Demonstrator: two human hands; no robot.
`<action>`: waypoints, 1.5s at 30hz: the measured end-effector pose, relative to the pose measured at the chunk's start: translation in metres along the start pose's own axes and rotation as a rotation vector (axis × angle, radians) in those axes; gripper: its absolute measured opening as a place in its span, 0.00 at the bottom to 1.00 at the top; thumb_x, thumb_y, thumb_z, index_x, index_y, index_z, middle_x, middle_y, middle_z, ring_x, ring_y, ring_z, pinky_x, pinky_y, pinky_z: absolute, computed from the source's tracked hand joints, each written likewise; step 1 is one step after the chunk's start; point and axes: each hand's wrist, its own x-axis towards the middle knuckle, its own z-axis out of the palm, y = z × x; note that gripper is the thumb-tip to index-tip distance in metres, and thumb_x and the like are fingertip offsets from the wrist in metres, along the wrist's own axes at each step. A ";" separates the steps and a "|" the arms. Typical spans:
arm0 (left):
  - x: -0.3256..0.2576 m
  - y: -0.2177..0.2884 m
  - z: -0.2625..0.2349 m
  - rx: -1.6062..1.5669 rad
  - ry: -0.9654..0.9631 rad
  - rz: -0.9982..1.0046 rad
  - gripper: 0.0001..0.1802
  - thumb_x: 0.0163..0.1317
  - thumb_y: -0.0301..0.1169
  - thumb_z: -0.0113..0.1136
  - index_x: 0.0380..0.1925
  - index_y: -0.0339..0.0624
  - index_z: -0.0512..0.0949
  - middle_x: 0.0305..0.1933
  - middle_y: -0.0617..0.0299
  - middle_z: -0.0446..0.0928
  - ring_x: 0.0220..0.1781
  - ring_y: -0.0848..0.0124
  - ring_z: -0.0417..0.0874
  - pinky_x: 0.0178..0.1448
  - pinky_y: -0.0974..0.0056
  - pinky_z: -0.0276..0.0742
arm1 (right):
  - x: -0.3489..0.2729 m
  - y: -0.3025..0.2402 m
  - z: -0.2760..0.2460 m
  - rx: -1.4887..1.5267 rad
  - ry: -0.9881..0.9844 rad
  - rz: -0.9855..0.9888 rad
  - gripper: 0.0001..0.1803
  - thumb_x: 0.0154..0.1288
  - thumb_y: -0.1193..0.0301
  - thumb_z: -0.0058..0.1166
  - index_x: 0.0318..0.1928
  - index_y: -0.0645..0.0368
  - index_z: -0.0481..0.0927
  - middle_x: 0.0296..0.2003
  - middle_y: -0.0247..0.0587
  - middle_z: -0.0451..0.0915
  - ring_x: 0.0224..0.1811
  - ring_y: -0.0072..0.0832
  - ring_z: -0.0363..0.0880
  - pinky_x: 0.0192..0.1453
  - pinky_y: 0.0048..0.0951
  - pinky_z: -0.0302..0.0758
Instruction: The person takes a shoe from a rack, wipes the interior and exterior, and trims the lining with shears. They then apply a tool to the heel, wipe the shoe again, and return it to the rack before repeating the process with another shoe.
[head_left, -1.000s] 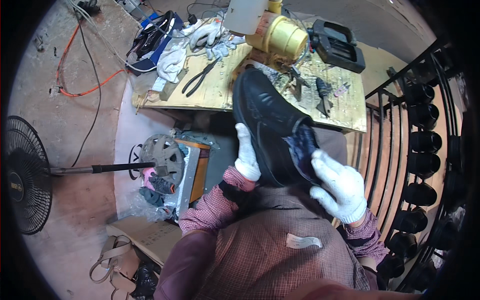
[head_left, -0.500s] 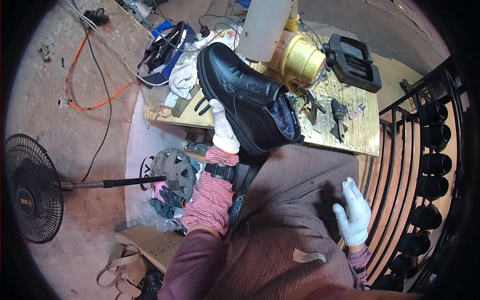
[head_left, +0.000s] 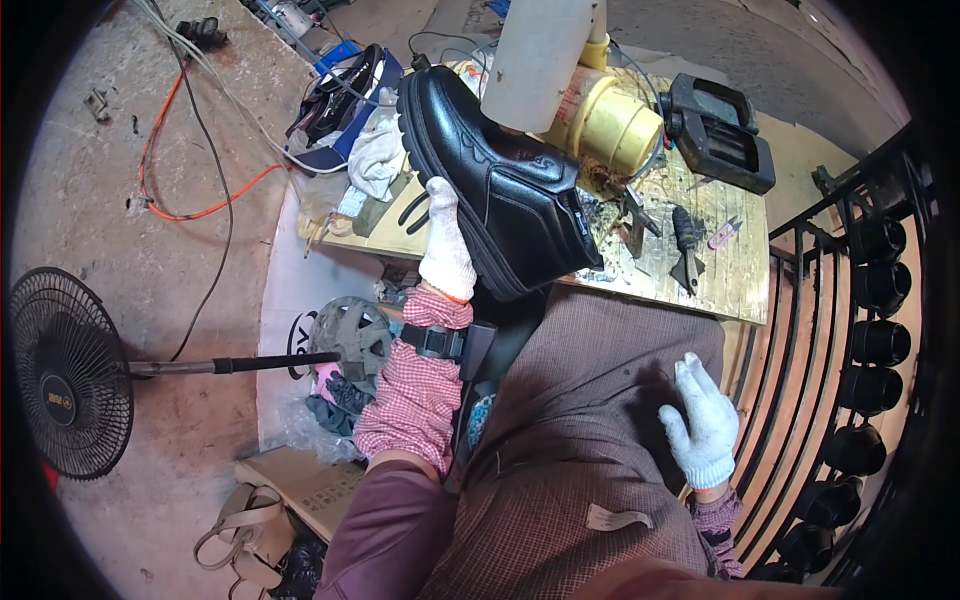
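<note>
A black leather slip-on shoe with a thick ridged sole hangs over the near left part of the bench, its toe pointing away from me. My left hand, in a white knit glove, grips it from the sole side; the thumb lies along the sole and the other fingers are hidden beneath. The side of the shoe faces up, and its opening is turned mostly out of sight. My right hand, also gloved in white, is held by my right thigh over the brown apron, fingers stretched out and holding nothing.
On the wooden bench stand a yellow machine part and a black double-tray piece. A dark-handled tool and pink snips lie nearby. A black rack runs along the right; a fan stands left.
My left hand has rolled the shoe, so its fuzzy lining, seen before, is now hidden and more of its side shows. My right hand stays nearly still. The whole view has shifted slightly.
</note>
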 end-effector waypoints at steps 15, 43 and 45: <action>-0.036 -0.013 -0.030 -0.062 0.072 0.068 0.45 0.71 0.67 0.52 0.75 0.46 0.65 0.73 0.54 0.73 0.69 0.55 0.77 0.75 0.49 0.73 | -0.016 0.008 0.013 -0.007 -0.066 0.001 0.29 0.72 0.56 0.59 0.67 0.57 0.78 0.63 0.54 0.81 0.52 0.46 0.87 0.52 0.39 0.81; -0.026 -0.010 0.024 -0.001 0.217 0.126 0.64 0.67 0.53 0.68 0.83 0.43 0.30 0.80 0.47 0.57 0.74 0.55 0.69 0.76 0.52 0.67 | 0.154 -0.063 0.018 0.029 0.303 -0.664 0.32 0.61 0.76 0.58 0.68 0.53 0.77 0.58 0.45 0.83 0.57 0.48 0.81 0.62 0.42 0.77; -0.042 -0.015 0.028 0.011 0.183 0.064 0.64 0.67 0.54 0.68 0.83 0.42 0.31 0.81 0.46 0.55 0.75 0.55 0.67 0.78 0.53 0.64 | 0.174 -0.082 0.034 0.094 0.261 -0.744 0.29 0.64 0.73 0.53 0.68 0.51 0.76 0.52 0.43 0.84 0.50 0.47 0.83 0.56 0.43 0.79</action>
